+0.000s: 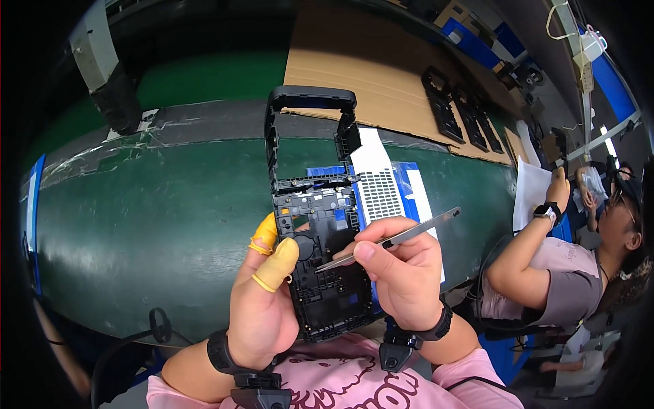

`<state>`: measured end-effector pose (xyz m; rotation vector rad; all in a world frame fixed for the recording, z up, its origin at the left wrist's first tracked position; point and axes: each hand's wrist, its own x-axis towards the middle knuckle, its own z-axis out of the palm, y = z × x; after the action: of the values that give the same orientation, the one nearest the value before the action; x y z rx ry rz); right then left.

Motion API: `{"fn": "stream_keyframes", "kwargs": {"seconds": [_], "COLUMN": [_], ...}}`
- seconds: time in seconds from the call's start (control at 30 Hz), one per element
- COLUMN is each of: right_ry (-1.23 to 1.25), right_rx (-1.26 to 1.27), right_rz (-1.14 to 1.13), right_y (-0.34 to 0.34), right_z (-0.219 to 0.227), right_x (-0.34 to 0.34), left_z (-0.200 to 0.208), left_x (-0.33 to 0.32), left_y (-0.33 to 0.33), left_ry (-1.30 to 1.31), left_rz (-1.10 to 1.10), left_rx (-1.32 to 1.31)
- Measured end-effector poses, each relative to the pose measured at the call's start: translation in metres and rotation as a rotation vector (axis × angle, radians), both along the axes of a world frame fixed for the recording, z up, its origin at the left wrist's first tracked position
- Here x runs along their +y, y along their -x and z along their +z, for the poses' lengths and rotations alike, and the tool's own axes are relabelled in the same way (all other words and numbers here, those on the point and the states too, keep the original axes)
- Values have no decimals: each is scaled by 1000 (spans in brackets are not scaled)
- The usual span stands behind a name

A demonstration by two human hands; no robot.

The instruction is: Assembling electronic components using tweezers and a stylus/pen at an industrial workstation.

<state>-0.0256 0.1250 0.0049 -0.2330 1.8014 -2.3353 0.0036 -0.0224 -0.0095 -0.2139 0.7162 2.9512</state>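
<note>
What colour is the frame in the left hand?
The frame is black, clearest in the head view.

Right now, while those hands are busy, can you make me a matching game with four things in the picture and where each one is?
Things
1. tweezers
2. black frame
3. yellow finger cots
4. cardboard sheet

Places
A. on the thumb and a finger of the left hand
B. underneath some black plastic parts
C. pinched in the right hand
D. gripped by the left hand

Right pairs: 1-C, 2-D, 3-A, 4-B
</note>
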Motion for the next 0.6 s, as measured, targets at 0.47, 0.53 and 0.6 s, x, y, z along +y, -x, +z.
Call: {"fn": "stream_keyframes", "kwargs": {"seconds": [0.47,0.53,0.6], "right_ry": [-39,-31,-20], "right_rx": [10,-3,-15], "right_rz": [-7,-19,-27], "right_y": [0,-1,0], "right_z": [-3,-3,-4], "right_x": [-1,-5,-6], "left_z": [-1,-2,-3], "left_x": [3,3,0], "left_y": [-2,-3,-3], "left_ry": [15,24,41], "left_rz": [25,35,45], "left_rx": [4,-2,10]}}
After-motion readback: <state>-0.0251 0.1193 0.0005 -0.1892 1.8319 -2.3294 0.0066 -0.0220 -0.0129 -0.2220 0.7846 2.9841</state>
